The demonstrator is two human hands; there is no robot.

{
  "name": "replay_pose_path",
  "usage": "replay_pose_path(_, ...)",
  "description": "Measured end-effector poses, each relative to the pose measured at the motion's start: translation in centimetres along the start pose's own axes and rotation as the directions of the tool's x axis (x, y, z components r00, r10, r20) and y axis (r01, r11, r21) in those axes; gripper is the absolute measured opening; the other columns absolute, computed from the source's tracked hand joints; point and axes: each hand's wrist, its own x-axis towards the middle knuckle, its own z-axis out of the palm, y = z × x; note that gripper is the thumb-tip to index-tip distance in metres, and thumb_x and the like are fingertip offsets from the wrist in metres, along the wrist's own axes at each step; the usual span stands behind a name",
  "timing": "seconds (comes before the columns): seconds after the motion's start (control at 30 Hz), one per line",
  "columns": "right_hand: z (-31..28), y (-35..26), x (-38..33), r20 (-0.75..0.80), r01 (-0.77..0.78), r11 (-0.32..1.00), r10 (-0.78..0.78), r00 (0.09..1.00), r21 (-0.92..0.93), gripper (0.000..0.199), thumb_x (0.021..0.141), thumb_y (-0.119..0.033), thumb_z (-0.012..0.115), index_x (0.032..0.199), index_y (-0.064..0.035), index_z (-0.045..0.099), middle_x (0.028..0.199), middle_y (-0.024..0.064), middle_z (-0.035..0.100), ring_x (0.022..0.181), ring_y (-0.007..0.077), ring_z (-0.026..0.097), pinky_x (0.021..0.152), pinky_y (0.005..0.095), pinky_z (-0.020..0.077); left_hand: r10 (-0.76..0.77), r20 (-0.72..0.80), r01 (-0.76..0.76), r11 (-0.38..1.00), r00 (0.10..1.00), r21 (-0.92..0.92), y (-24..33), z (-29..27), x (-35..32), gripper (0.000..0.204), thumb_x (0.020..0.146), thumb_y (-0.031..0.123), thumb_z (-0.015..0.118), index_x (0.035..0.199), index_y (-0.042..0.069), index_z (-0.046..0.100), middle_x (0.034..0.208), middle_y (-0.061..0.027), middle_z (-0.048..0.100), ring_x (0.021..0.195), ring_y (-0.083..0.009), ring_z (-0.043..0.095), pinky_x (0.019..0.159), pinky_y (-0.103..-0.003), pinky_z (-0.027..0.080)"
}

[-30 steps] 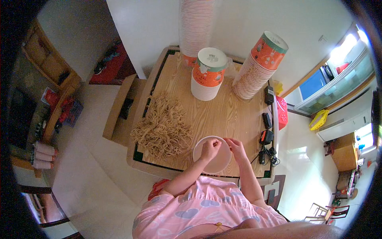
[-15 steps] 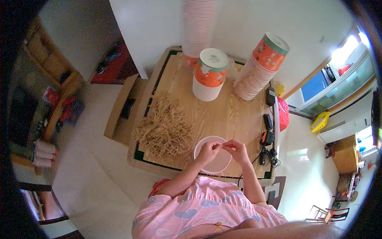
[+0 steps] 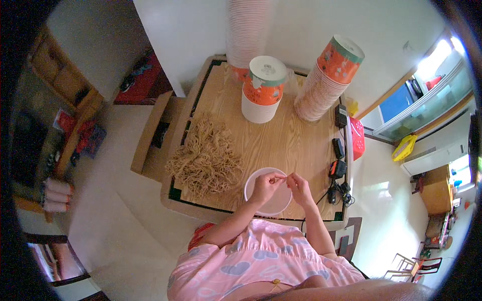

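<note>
My left hand [image 3: 267, 186] and my right hand [image 3: 299, 189] meet over a round white tub [image 3: 261, 212] at the table's near edge. Both are closed in a pinch, fingertips almost touching. Whatever lies between the fingers is too small to make out. Left of the tub spreads a heap of tan, stringy strands [image 3: 206, 158], like dried roots or cord. Behind the tub, upside-down paper tubs [image 3: 263, 93], orange and green with white below, stand in a short stack.
A tall stack of paper tubs [image 3: 246, 35] rises at the back, another leaning stack [image 3: 326, 80] at the back right. Black adapters and cables [image 3: 337, 169] line the right edge of the wooden table [image 3: 281, 143]. An open cardboard box [image 3: 153, 143] sits beyond the left edge.
My hands have shifted slightly; the right hand has turned more upright, its fingers still close to the left's. The view has tilted a little. The tub and heap stay in place.
</note>
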Motion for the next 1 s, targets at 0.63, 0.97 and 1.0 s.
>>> replay_pose_path(0.63, 0.3, 7.8, 1.1, -0.153, -0.242, 0.965, 0.256, 0.955, 0.1, 0.019, 0.088, -0.015, 0.049, 0.084, -0.0017, 0.061, 0.07, -0.0008, 0.057, 0.063, 0.0071, 0.05, 0.056, 0.0208, 0.0401, -0.097, -0.123, 0.121, 0.972, 0.988, 0.204, -5.2, 2.0, 1.4, 0.013, 0.068, 0.015, 0.066, 0.07, 0.002, 0.064, 0.064, -0.0125, 0.062, 0.06, -0.0241, 0.062, 0.056, -0.034, 0.049)
replay_pose_path(0.97, -0.1, 7.5, 1.4, -0.032, -0.305, 0.933, 0.317, 0.948, 0.191, 0.021, 0.086, -0.019, 0.053, 0.092, -0.0017, 0.064, 0.079, 0.002, 0.063, 0.069, 0.01, 0.055, 0.061, 0.0237, 0.0439, -0.11, -0.066, 0.123, 0.964, 0.992, 0.235, -4.8, 2.1, 1.9, 0.015, 0.069, 0.017, 0.065, 0.071, 0.002, 0.062, 0.067, -0.0124, 0.063, 0.062, -0.024, 0.062, 0.059, -0.034, 0.049)
replay_pose_path(1.0, -0.1, 7.5, 1.5, -0.03, -0.304, 0.933, 0.315, 0.949, 0.19, 0.021, 0.086, -0.019, 0.053, 0.092, -0.0017, 0.064, 0.079, 0.002, 0.063, 0.069, 0.01, 0.055, 0.061, 0.0237, 0.0439, -0.11, -0.069, 0.123, 0.964, 0.992, 0.234, -5.0, 2.1, 1.9, 0.015, 0.069, 0.017, 0.065, 0.071, 0.002, 0.062, 0.067, -0.0124, 0.063, 0.062, -0.024, 0.062, 0.059, -0.034, 0.049)
